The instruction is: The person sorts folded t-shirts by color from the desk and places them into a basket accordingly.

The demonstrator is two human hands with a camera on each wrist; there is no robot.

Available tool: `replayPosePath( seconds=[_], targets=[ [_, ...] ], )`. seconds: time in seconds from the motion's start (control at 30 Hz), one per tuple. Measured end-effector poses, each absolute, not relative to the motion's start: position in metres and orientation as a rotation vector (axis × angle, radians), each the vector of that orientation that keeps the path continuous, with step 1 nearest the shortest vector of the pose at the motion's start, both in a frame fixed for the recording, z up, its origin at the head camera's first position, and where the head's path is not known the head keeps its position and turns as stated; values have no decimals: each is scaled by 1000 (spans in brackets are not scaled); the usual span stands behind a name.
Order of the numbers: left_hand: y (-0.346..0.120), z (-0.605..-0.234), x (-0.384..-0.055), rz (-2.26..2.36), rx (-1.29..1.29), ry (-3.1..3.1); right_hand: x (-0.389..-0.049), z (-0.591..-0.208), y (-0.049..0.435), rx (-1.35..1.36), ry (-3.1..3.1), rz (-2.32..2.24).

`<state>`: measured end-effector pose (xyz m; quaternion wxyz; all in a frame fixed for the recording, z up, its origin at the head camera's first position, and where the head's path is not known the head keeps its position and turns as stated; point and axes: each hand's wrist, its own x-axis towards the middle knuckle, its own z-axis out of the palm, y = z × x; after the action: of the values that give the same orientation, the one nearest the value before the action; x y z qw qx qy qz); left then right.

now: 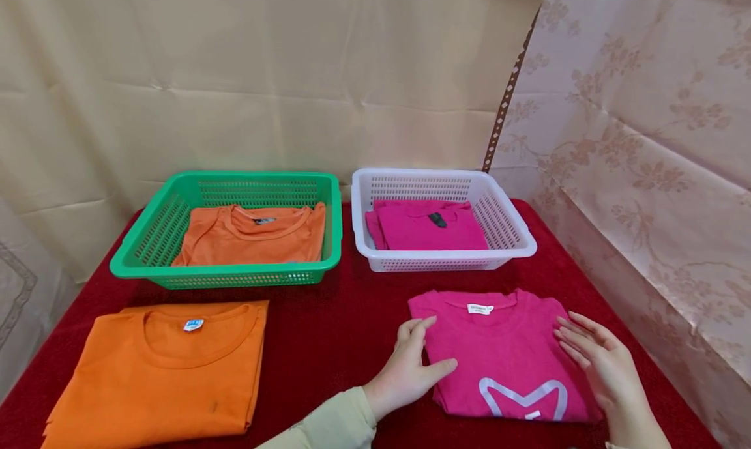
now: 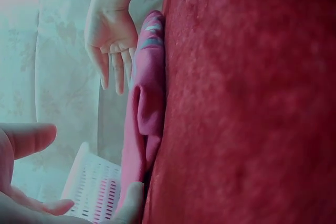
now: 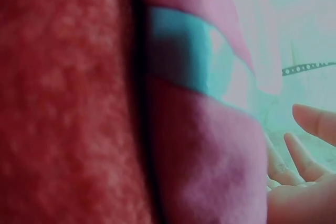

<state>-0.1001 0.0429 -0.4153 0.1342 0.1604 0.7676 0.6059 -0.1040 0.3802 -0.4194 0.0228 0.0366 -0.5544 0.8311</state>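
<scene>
A folded magenta T-shirt (image 1: 504, 351) with a pale star print and a white neck label lies on the red cloth. At its left edge is my left hand (image 1: 411, 364), thumb spread over the shirt and fingers loosely bent by the sleeve side. My right hand (image 1: 601, 358) stands at the opposite edge, its fingers extended and close to the fabric. Neither hand grips the shirt. In the left wrist view, the shirt (image 2: 149, 87) appears edge-on, with the right hand (image 2: 113, 35) beyond it. The shirt's side (image 3: 210, 166) fills much of the right wrist view.
A white basket (image 1: 510, 240) behind the shirt holds folded magenta clothing (image 1: 431, 231). Beside it, a green basket (image 1: 334, 240) contains a folded orange shirt (image 1: 264, 240). Another orange T-shirt (image 1: 170, 384) lies at the front left. Fabric walls (image 1: 264, 77) border the red-covered table (image 1: 328, 345).
</scene>
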Motion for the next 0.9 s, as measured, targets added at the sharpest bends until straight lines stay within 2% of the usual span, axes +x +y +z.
replayPosePath(
  seconds=[0.33,0.67,0.9],
  targets=[
    [48,-417,-97,1829,337,2124,-102,-420,399,69,-1742,2524],
    [49,-419,-99,1835,257,2114,-98,-426,428,-151,-2045,2455],
    [49,-420,-104,1889,174,1995,-102,-427,426,-371,-2391,2256]
  ],
)
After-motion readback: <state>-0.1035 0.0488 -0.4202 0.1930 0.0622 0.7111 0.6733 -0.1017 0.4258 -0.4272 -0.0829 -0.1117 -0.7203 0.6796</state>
